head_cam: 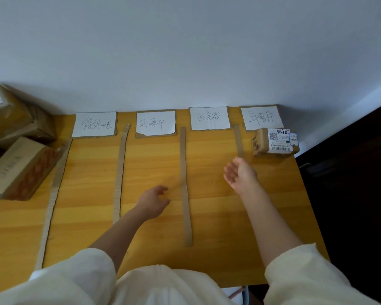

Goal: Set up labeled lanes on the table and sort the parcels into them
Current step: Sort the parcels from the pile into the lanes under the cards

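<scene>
The small parcel [275,140] sat at the desk's [207,194] far right corner, below the rightmost label [261,117], its long axis parallel to the far edge. The right hand [240,172] hovered empty near it, fingers apart, parcel lying beyond and rightward. The left hand [154,200], loosely curled and empty, was farther. Two unsorted boxes [18,150] occupied the far left corner.

Four handwritten paper labels [94,124] are lined up along the far table edge, cardboard strips [184,183] are laid lengthwise between them as lane dividers, one small brown parcel [275,142] is set flat in the rightmost lane, and two larger parcels [20,166] are stacked far left.
</scene>
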A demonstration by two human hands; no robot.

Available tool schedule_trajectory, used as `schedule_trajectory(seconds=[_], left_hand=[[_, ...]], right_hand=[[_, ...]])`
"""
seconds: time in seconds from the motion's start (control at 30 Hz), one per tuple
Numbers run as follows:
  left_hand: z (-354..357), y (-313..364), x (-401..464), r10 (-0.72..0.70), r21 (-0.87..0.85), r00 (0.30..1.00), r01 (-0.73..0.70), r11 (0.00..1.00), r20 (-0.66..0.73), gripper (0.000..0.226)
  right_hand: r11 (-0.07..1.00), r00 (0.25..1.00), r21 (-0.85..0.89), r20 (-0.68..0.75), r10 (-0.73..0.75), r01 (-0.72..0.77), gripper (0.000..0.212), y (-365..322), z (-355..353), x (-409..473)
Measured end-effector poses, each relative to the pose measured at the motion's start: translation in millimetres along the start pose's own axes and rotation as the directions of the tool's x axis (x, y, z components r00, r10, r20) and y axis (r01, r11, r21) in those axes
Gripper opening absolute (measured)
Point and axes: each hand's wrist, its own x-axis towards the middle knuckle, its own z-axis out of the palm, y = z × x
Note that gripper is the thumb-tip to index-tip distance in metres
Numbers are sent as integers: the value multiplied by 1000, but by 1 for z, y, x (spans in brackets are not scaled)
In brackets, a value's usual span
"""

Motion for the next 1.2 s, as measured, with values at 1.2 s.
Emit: schedule_trajectory(seconds=[1.2], left_hand=[[-197, -281, -90, -27, -192, 709, -153, 969, -704, 33]], right_hand=[[634, 867, -637, 487, -108, 437, 13, 206, 342, -172]])
